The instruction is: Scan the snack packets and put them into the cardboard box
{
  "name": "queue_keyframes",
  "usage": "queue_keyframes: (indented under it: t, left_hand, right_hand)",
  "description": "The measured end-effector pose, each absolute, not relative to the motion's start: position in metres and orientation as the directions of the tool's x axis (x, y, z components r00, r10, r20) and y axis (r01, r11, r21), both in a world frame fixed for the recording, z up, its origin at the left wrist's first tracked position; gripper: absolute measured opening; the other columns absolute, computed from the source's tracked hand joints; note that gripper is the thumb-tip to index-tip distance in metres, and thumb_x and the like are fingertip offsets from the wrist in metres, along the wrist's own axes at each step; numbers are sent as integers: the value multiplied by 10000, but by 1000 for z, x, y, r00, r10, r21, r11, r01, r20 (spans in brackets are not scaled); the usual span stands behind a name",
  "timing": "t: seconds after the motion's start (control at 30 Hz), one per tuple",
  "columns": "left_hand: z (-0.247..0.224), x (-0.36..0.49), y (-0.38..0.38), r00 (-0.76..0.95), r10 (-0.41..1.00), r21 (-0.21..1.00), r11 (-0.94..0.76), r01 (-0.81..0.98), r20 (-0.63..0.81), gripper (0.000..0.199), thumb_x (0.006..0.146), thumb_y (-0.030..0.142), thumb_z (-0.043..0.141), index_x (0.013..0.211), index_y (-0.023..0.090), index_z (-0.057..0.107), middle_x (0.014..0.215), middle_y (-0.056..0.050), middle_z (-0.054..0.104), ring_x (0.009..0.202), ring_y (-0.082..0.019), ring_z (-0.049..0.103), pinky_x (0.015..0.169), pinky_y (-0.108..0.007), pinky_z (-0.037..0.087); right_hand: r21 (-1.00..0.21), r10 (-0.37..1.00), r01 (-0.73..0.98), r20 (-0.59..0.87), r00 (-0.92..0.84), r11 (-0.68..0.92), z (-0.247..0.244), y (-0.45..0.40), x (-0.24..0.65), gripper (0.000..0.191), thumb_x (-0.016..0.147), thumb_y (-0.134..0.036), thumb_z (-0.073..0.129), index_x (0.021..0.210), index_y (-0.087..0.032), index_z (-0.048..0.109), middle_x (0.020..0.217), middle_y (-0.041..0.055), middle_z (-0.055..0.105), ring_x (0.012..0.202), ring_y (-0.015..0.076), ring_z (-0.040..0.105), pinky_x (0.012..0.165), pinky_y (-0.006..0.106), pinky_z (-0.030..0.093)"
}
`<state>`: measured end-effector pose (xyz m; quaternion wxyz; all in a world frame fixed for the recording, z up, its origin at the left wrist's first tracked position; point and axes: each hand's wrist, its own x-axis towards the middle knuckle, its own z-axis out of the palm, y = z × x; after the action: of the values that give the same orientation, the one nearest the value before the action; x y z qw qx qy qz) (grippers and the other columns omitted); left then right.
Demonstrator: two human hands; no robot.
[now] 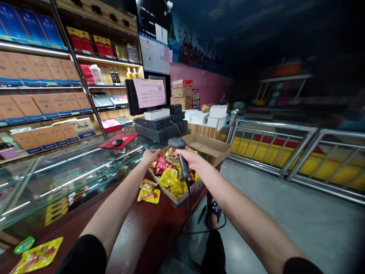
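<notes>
My right hand [190, 156] is wrapped round a black barcode scanner [184, 167], its head tilted up and its cable trailing down. To its left, my left hand [151, 156] has its fingers drawn together at the edge of an open cardboard box [168, 195]. Whatever it grips is hidden from me; a red snack packet [162, 163] lies right by its fingertips. Yellow snack packets [170, 178] and gold ones fill the box beneath both hands. Beside the box, on the dark red counter [139, 224], lie a few yellow packets [149, 192].
A second cardboard box [211, 146] adjoins the first. Behind stand a monitor [146, 95] and a cash drawer [159, 131]. A mouse [117, 142] rests on a red pad. The glass display case [94, 167] runs left. Metal railings [273, 146] stand right; the scanner cable hangs near my foot.
</notes>
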<state>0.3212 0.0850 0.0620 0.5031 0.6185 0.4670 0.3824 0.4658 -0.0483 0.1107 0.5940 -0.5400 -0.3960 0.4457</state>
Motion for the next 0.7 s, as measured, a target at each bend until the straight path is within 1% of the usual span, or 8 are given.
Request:
queue_keyframes:
  t: [0.1, 0.17, 0.27, 0.37, 0.47, 0.57, 0.67, 0.7]
  left_hand:
    - [58, 275, 82, 233, 972, 982, -30, 189, -16, 344, 655, 425, 717, 779, 104, 702, 705, -83, 685, 640, -157, 632, 594, -242, 496]
    - [54, 237, 76, 239, 971, 976, -30, 214, -22, 375, 652, 438, 711, 818, 102, 707, 712, -81, 683, 636, -154, 626, 590, -240, 490]
    - [42, 175, 59, 288, 957, 920, -72, 386, -46, 420, 645, 462, 695, 881, 116, 722, 684, -56, 672, 592, -146, 602, 550, -228, 461]
    - [25, 112, 36, 324, 941, 781, -128, 611, -100, 438, 642, 473, 673, 921, 141, 730, 658, -32, 662, 543, -140, 573, 513, -223, 425]
    - [8, 59, 9, 339, 928, 592, -186, 784, -157, 416, 652, 499, 641, 889, 172, 739, 647, -23, 665, 529, -145, 571, 521, -229, 402]
    - [-4, 27, -19, 361, 912, 434, -250, 865, -194, 437, 606, 545, 665, 858, 196, 739, 754, -40, 696, 657, -180, 621, 586, -236, 414]
    - [-11, 21, -45, 364, 890, 323, -271, 907, -275, 557, 538, 579, 702, 969, 227, 714, 832, -52, 701, 743, -211, 639, 632, -251, 428]
    - [-12, 23, -53, 357, 892, 277, -282, 919, -278, 608, 509, 581, 720, 1007, 233, 699, 859, -60, 697, 774, -226, 641, 647, -261, 433]
  right_hand:
    - [-990, 981, -135, -53, 184, -28, 111, -50, 432, 165, 578, -110, 598, 725, -141, 666, 441, -55, 483, 447, 76, 388, 442, 199, 297]
    - [-985, 990, -161, -86, 110, -67, 108, -49, 406, 195, 584, -102, 593, 756, -141, 676, 459, -53, 497, 443, 73, 390, 430, 197, 290]
    - [-964, 988, -221, -154, 8, -149, 93, -46, 362, 192, 594, -82, 591, 757, -139, 676, 559, -27, 575, 501, 75, 462, 480, 186, 363]
    - [-903, 936, -253, -314, -159, -346, 64, -45, 316, 190, 636, -95, 577, 792, -140, 676, 601, -9, 587, 551, 94, 517, 552, 207, 437]
    - [-835, 862, -247, -426, -273, -491, 30, -49, 274, 188, 665, -78, 543, 802, -132, 660, 631, 3, 585, 600, 103, 555, 610, 226, 478]
    - [-779, 792, -211, -508, -339, -590, 2, -56, 242, 151, 682, -72, 533, 779, -123, 637, 640, 6, 574, 624, 110, 574, 619, 235, 495]
    - [-749, 754, -194, -541, -373, -633, -14, -62, 222, 98, 692, -75, 538, 736, -127, 608, 596, -3, 546, 590, 109, 564, 587, 229, 498]
    - [-740, 747, -200, -546, -378, -642, -17, -63, 218, 93, 694, -70, 533, 726, -128, 598, 585, -6, 541, 580, 107, 562, 579, 226, 499]
